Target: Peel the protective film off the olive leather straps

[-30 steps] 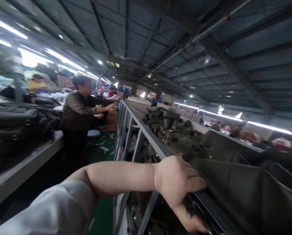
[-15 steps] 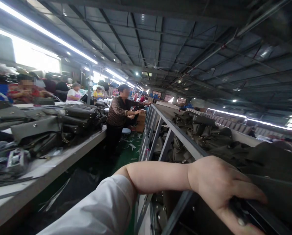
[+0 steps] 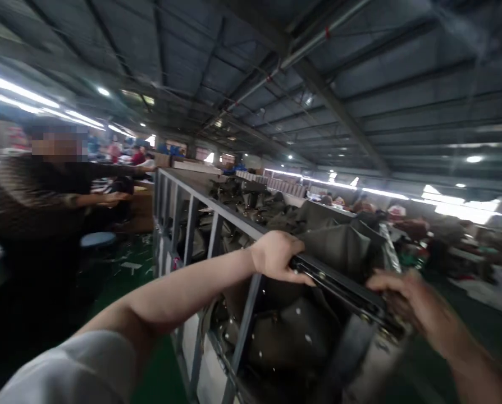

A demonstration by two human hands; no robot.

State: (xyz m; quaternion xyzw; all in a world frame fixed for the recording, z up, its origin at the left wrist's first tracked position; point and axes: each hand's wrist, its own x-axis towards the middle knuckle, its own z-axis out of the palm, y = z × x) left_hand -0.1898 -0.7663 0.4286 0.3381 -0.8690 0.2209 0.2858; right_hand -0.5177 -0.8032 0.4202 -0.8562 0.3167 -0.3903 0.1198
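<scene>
My left hand [image 3: 277,255] is closed on the black studded top edge of a dark olive bag [image 3: 339,247], right at the upper rail of a grey metal rack [image 3: 217,216]. At the lower right, my right hand [image 3: 406,300] grips the other end of the same edge; it is blurred. The bag hangs between both hands, partly over the rail. More olive bags [image 3: 288,336] with pale rivets fill the rack below and behind it.
A co-worker in a dark patterned top [image 3: 36,196] stands at the left, arms stretched toward the rack. A blue stool [image 3: 97,239] stands on the green floor [image 3: 128,269] in the aisle. Other people sit at tables far right.
My right hand has come into view and taken hold of the bag's edge. My left hand keeps its grip at the rail. The view has swung to the right.
</scene>
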